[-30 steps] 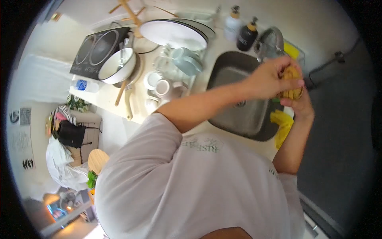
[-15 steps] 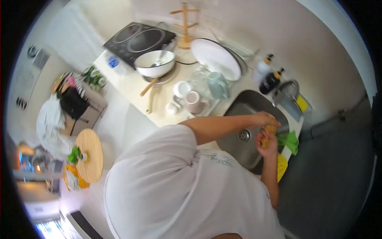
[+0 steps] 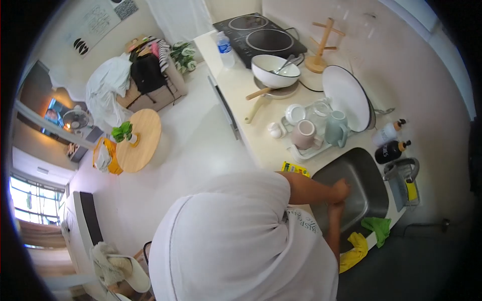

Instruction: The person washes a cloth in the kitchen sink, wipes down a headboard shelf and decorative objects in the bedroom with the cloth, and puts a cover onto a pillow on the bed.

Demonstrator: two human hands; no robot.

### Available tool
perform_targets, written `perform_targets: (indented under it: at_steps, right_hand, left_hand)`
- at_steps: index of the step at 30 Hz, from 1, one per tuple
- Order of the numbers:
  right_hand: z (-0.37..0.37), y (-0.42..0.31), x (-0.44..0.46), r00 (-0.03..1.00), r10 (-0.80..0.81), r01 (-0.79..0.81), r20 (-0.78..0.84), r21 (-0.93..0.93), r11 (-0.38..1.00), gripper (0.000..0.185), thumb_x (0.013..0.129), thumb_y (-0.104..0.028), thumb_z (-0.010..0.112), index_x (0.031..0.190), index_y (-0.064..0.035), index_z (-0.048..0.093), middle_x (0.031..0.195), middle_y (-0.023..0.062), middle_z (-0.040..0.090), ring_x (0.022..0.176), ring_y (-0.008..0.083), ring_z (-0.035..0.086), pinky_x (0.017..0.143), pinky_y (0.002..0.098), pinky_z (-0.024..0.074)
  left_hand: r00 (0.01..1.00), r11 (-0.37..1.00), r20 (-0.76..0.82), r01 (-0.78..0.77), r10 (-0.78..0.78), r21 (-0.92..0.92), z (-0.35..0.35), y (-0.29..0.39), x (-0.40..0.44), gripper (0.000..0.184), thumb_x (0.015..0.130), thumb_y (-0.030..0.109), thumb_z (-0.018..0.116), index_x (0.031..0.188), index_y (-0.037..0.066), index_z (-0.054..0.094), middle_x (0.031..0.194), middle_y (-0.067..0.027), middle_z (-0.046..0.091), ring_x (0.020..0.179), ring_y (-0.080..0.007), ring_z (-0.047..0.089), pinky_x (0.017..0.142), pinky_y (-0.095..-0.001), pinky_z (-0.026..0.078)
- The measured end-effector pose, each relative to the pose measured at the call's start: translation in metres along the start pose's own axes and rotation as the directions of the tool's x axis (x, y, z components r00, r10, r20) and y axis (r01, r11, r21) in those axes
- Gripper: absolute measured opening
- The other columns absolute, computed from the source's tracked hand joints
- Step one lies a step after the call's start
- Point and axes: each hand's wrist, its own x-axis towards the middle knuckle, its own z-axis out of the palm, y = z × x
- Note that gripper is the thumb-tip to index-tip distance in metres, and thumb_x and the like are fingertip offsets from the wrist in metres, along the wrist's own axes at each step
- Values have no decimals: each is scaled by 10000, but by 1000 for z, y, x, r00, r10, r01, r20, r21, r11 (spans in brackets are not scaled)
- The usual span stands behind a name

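Observation:
Over the steel sink (image 3: 369, 188) my left hand (image 3: 341, 189) is closed, with its arm reaching across from the left. Just below it my right hand (image 3: 335, 204) comes up from the near side, and the two meet. Fingers look curled in, but whatever lies between them is hidden. A green cloth (image 3: 376, 230) and a yellow cloth (image 3: 354, 252) hang over the sink's near right edge. Beside the left forearm is a yellow packet (image 3: 295, 169) on the counter.
The faucet (image 3: 409, 170), a black pump bottle (image 3: 391, 151) and a white one (image 3: 389, 132) stand behind the sink. Left of it, a rack holds upturned mugs (image 3: 304, 134) and a large white dish (image 3: 346, 98). Farther along are a bowl (image 3: 276, 72) and a cooktop (image 3: 271, 40).
The view has swung left, showing more of the room. My hands, earlier around a yellowish spongy thing near the faucet side, are now drawn together with that thing out of sight.

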Motion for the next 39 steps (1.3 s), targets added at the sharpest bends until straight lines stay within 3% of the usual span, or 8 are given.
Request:
perform_targets:
  at_steps: [3, 5, 7, 14, 20, 30, 34, 39]
  right_hand:
    - [-73, -101, -5, 972, 71, -34, -226, 161, 986, 285, 767, -156, 623, 1010, -10, 587, 832, 78, 632, 697, 258, 596, 654, 396, 472]
    - [-93, -86, -9, 954, -30, -41, -300, -226, 973, 303, 768, -129, 639, 1045, -17, 587, 933, 89, 636, 818, 198, 591, 719, 346, 459]
    - [-89, -30, 5, 716, 691, -688, 98, 265, 676, 314, 776, -124, 669, 1041, 17, 577, 982, 81, 608, 875, 189, 574, 751, 317, 451]
    - [-110, -336, 16, 991, -67, -61, 120, 824, 563, 338, 809, -192, 662, 1049, 2, 523, 770, 22, 531, 622, 100, 495, 560, 246, 416]
    - [-69, -637, -60, 494, -869, 289, -26, 948, 135, 414, 724, -221, 705, 1010, 17, 522, 812, 92, 561, 655, 169, 537, 587, 294, 431]
    - [15, -894, -179, -149, -910, 104, -387, 909, -403, 134, 781, -165, 617, 764, -55, 542, 672, 59, 572, 535, 153, 502, 480, 253, 370]
    - [111, -969, -205, -150, -919, 31, -364, 928, -372, 294, 672, -98, 698, 917, 10, 574, 778, 65, 564, 633, 162, 528, 545, 223, 408]
    - [269, -1021, -219, -293, -798, 33, 526, 840, 541, 416, 779, -5, 656, 1158, 25, 487, 1110, 100, 515, 832, 116, 530, 661, 226, 444]
  left_hand:
    - [983, 994, 180, -45, 26, 97, -44, 24, -33, 312, 876, 245, 521, 1115, 44, 512, 1079, -184, 585, 1003, -294, 570, 840, -366, 454]
    - [929, 989, 365, -107, 64, 100, -98, 51, -70, 333, 875, 267, 523, 1138, 63, 507, 1089, -155, 589, 1036, -281, 560, 873, -359, 443]
    - [838, 987, 537, -154, 101, 55, -159, 58, -106, 355, 873, 292, 528, 1157, 81, 504, 1106, -121, 593, 1057, -260, 554, 892, -359, 434]
    - [925, 969, 380, 121, -30, -217, -349, -35, -223, 382, 877, 342, 545, 1177, 111, 496, 1164, -55, 566, 1042, -175, 537, 873, -345, 419]
    - [998, 876, -29, -56, 48, -479, -494, -135, -356, 361, 889, 383, 530, 1151, 136, 507, 1093, -30, 596, 1018, -154, 543, 855, -348, 411]
    - [797, 698, -586, -335, -149, -633, -653, -190, -616, 306, 935, 348, 480, 1139, 122, 520, 1093, -27, 579, 1022, -131, 533, 894, -327, 406]
    - [671, 582, -731, -547, -124, -601, -702, -226, -677, 376, 944, 426, 425, 1158, 128, 506, 1114, -65, 591, 1037, -168, 547, 896, -349, 413]
    - [617, 338, -770, -698, -163, -631, -759, -280, -716, 506, 931, 534, 360, 1173, 112, 501, 1163, -93, 575, 1068, -209, 538, 898, -371, 415]
